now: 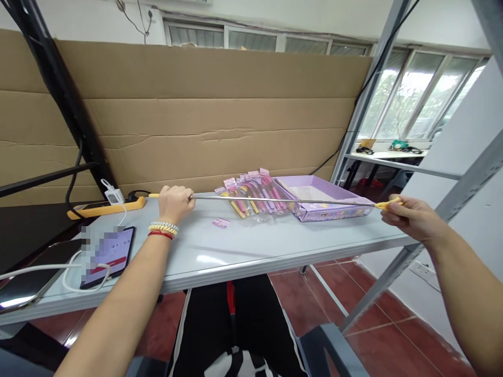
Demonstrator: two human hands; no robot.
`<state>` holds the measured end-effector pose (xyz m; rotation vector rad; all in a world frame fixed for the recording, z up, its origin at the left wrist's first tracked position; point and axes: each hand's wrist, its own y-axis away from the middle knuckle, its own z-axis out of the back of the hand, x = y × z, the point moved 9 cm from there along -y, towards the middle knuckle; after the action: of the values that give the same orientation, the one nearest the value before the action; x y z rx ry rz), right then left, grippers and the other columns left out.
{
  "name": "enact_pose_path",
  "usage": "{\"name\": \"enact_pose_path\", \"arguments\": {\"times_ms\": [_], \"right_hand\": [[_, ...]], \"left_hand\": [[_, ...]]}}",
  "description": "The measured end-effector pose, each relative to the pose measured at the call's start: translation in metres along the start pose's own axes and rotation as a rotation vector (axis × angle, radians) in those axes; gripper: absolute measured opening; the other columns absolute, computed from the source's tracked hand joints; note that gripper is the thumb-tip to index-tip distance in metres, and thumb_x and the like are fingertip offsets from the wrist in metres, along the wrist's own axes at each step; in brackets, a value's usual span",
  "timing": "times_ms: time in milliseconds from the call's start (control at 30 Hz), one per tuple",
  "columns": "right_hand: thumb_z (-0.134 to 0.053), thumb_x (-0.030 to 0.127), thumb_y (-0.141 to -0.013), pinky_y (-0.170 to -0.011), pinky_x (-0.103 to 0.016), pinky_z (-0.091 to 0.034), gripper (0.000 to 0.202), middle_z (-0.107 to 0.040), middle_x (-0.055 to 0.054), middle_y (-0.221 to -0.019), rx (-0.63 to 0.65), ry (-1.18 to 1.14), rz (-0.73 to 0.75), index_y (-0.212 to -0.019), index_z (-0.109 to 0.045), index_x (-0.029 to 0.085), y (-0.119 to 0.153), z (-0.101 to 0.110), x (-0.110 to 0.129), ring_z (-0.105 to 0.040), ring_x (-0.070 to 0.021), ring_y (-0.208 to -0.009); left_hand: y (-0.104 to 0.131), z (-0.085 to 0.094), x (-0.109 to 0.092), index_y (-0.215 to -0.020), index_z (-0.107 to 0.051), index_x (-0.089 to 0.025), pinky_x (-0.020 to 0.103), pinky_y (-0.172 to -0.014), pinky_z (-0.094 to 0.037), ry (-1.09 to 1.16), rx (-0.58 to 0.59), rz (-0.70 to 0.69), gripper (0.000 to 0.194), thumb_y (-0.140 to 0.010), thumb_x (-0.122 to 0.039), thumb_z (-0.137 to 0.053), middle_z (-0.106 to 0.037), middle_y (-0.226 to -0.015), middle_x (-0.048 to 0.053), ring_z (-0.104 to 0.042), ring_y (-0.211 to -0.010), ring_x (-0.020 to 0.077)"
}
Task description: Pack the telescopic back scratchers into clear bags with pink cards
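Observation:
A long thin telescopic stick with a silver metal shaft is stretched out level above the table. My left hand is closed in a fist around its yellow handle, whose end sticks out to the left. At the other end, my right hand pinches a yellow tip piece; the fingers hide part of its shape. Behind the shaft lies a pile of pink, purple and yellow sticks in clear bags with printed card tops. Beside the pile sits an open purple box. A small pink card lies flat in front.
On the left are a phone with a lit screen, a dark device, white cables, and a yellow power strip with a charger. A cardboard panel stands behind the table. Metal posts rise at both sides.

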<state>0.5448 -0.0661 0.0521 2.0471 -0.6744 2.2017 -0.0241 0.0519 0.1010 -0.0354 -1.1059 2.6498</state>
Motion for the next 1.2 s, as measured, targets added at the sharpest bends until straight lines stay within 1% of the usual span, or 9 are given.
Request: {"name": "enact_pose_path", "arguments": {"times_ms": [167,300,400,533,633,800,867,1000,1200], "right_hand": [[-0.086,0.045,-0.049,-0.042,-0.031,-0.014,0.040,-0.038,0.000,-0.043,-0.100,-0.117,0.039,-0.047,-0.051,0.025,0.001,-0.005,0.013,-0.035,-0.0052,-0.038],[-0.062,0.048,-0.078,-0.040,-0.030,-0.026,0.038,-0.054,-0.008,-0.053,-0.223,-0.163,-0.070,-0.051,-0.060,0.022,-0.001,-0.015,0.010,-0.051,-0.0093,-0.043],[-0.046,0.049,-0.089,-0.041,-0.027,-0.035,0.050,-0.064,-0.012,-0.063,-0.300,-0.132,-0.110,-0.052,-0.061,0.018,-0.007,-0.048,0.008,-0.057,-0.0118,-0.046],[-0.059,0.050,-0.078,-0.040,-0.023,-0.040,0.043,-0.056,-0.002,-0.050,-0.523,-0.159,0.050,-0.050,-0.054,0.018,-0.007,-0.113,0.011,-0.053,-0.0118,-0.044],[-0.062,0.053,-0.073,-0.047,-0.023,-0.046,0.038,-0.060,-0.001,-0.059,-0.462,-0.194,0.185,-0.056,-0.056,0.019,-0.001,-0.187,0.013,-0.058,-0.0135,-0.056],[-0.057,0.035,-0.077,-0.066,-0.028,-0.049,0.019,-0.061,0.000,-0.066,-0.153,-0.134,0.412,-0.063,-0.062,0.023,0.042,-0.310,0.034,-0.056,-0.0158,-0.068],[-0.057,0.030,-0.076,-0.072,-0.030,-0.048,0.015,-0.060,-0.001,-0.068,-0.043,-0.077,0.483,-0.063,-0.062,0.024,0.062,-0.343,0.042,-0.056,-0.0174,-0.071],[-0.057,0.020,-0.070,-0.078,-0.034,-0.048,0.007,-0.062,-0.004,-0.088,0.103,-0.021,0.543,-0.073,-0.061,0.025,0.077,-0.370,0.042,-0.058,-0.0214,-0.088],[-0.062,0.011,-0.064,-0.093,-0.040,-0.043,0.021,-0.056,-0.007,-0.101,0.272,0.203,0.618,-0.081,-0.059,0.024,0.079,-0.384,0.028,-0.056,-0.0244,-0.103]], "left_hand": [[0.009,-0.004,0.018,-0.064,-0.062,-0.021,0.038,-0.077,-0.034,0.002,-0.002,0.100,0.043,-0.088,-0.043,-0.034,-0.069,-0.075,0.011,-0.062,-0.083,0.0258],[0.012,-0.015,0.014,-0.069,-0.066,-0.020,0.035,-0.064,-0.034,-0.021,0.130,0.154,0.045,-0.086,-0.046,-0.033,-0.069,-0.075,0.013,-0.063,-0.079,0.0283],[0.010,-0.024,-0.013,-0.074,-0.070,-0.021,0.033,-0.059,-0.033,-0.020,0.220,0.086,0.043,-0.085,-0.044,-0.035,-0.070,-0.076,0.013,-0.065,-0.077,0.0288],[0.010,-0.029,-0.039,-0.080,-0.073,-0.020,0.034,-0.059,-0.035,-0.042,0.287,0.025,0.047,-0.087,-0.043,-0.033,-0.071,-0.079,0.015,-0.066,-0.077,0.0299],[0.014,-0.029,-0.044,-0.083,-0.074,-0.019,0.035,-0.060,-0.038,-0.054,0.328,0.035,0.049,-0.089,-0.043,-0.032,-0.071,-0.079,0.016,-0.067,-0.077,0.0310],[0.020,-0.027,-0.061,-0.085,-0.075,-0.019,0.036,-0.061,-0.040,-0.039,0.344,-0.020,0.050,-0.090,-0.044,-0.032,-0.071,-0.079,0.016,-0.067,-0.078,0.0315],[0.021,-0.029,-0.066,-0.085,-0.075,-0.020,0.035,-0.061,-0.040,-0.028,0.352,-0.047,0.049,-0.090,-0.044,-0.033,-0.071,-0.079,0.016,-0.067,-0.078,0.0309],[0.022,-0.038,-0.056,-0.081,-0.073,-0.021,0.034,-0.062,-0.039,-0.016,0.366,-0.046,0.045,-0.090,-0.044,-0.036,-0.071,-0.077,0.014,-0.067,-0.078,0.0291],[0.024,-0.035,-0.057,-0.079,-0.068,-0.021,0.032,-0.063,-0.038,0.147,0.291,-0.138,0.029,-0.082,-0.045,-0.052,-0.071,-0.078,0.009,-0.065,-0.076,0.0248]]}}
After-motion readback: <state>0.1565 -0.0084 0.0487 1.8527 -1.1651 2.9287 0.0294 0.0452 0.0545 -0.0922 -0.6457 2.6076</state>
